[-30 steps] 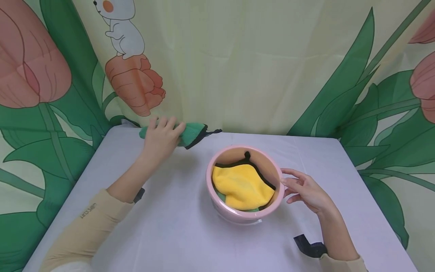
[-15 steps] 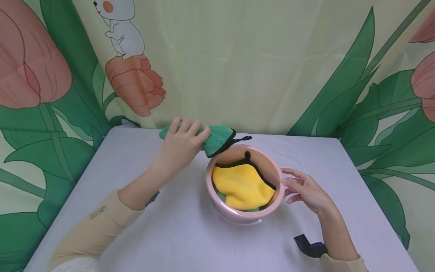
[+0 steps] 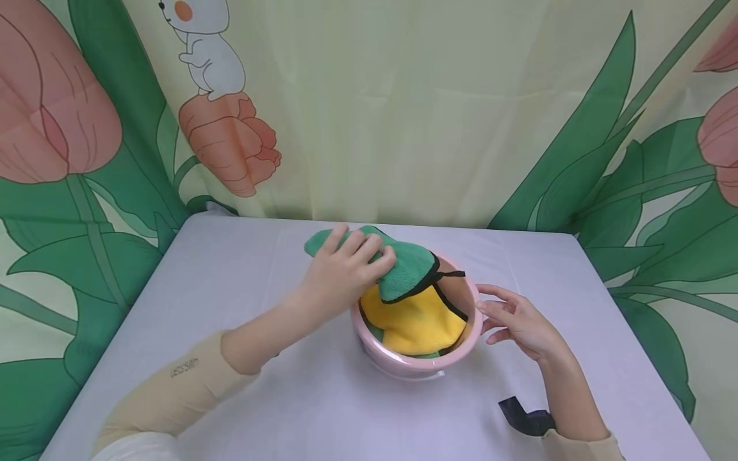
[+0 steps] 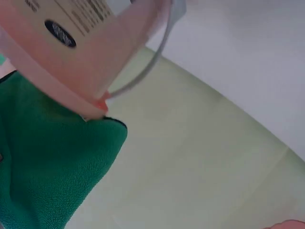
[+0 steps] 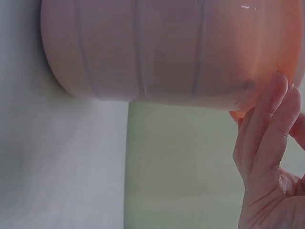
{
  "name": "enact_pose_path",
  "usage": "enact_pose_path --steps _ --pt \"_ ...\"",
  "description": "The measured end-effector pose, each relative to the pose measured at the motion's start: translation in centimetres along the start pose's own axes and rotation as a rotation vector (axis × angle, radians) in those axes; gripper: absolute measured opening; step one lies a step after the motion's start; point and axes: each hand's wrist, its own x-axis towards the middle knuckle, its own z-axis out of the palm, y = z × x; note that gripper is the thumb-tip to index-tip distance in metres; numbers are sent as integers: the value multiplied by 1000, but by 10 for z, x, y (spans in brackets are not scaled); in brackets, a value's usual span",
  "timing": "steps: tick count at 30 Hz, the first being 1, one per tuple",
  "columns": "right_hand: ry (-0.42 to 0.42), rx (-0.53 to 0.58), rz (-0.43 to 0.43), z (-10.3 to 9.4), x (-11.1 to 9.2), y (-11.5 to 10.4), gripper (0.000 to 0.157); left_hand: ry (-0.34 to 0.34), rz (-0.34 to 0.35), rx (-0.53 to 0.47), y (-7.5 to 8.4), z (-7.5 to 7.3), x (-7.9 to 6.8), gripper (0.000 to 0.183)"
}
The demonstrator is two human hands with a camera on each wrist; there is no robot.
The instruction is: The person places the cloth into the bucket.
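Observation:
My left hand (image 3: 348, 272) grips a green hand towel (image 3: 409, 266) with black trim and a black hanging loop. The towel hangs over the far left part of a pink bucket (image 3: 398, 366), its trimmed end above the opening. Inside the bucket lies a yellow towel (image 3: 418, 323) with black edging, some green fabric showing beneath it. At the bucket's right side, my right hand (image 3: 521, 326) touches the rim with fairly straight fingers. In the right wrist view the fingertips (image 5: 276, 86) rest against the outer wall near the rim. The left wrist view shows the green towel (image 4: 52, 157) beside the bucket (image 4: 71, 57).
A white cloth covers the table (image 3: 277, 410). Behind it hangs a printed curtain (image 3: 375, 128) with tulips, a rabbit and a carrot. The bucket's pale handle (image 4: 152, 62) hangs down its side. A black strap (image 3: 524, 419) sits at the right wrist.
My left hand has carried the green towel rightward and nearer, from the table's far left to over the bucket. The right hand and the bucket have stayed in place.

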Motion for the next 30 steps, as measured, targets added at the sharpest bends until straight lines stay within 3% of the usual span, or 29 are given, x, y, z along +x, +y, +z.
enact_pose_path --steps 10,23,30 --pt "-18 16 -29 1 -1 -2 51 -9 90 -50 28 7 -2 22" --pt "-22 7 -47 0 -1 -1 49 -108 196 -149 52 21 -7 16" --pt "-23 5 -49 0 -1 1 50 -333 272 -244 57 26 -2 10"
